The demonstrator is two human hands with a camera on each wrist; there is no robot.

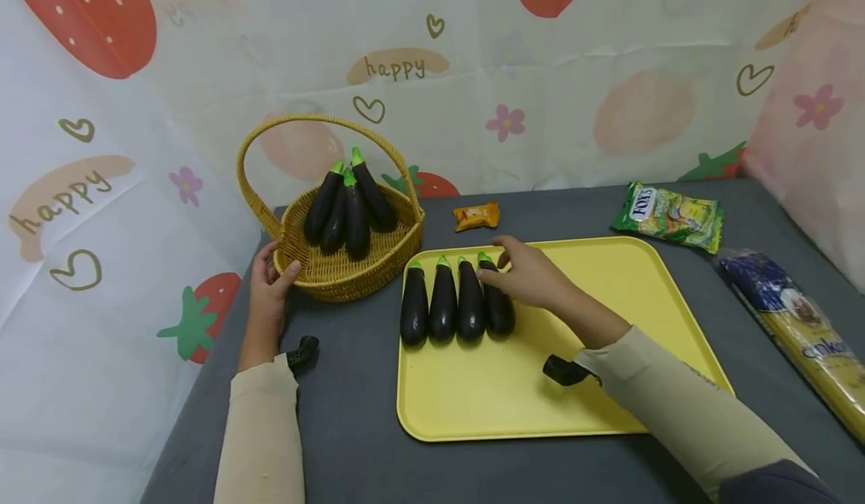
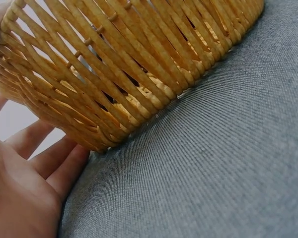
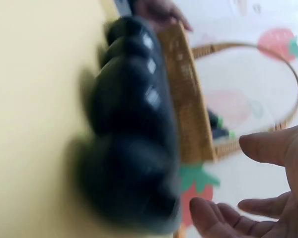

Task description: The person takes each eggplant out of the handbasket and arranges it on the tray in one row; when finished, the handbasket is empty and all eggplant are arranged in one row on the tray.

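Eggplants (image 1: 471, 312) near-to-far, stems (image 1: 442, 261) seemingly farthest.

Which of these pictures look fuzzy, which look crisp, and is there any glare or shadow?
Right wrist view: the eggplants are blurred, the nearest one most, perhaps from motion, with white glints along them; head view: mostly crisp, with small highlights on the eggplants and soft shadows on the tray; left wrist view: the basket and cloth show fairly sharp texture.
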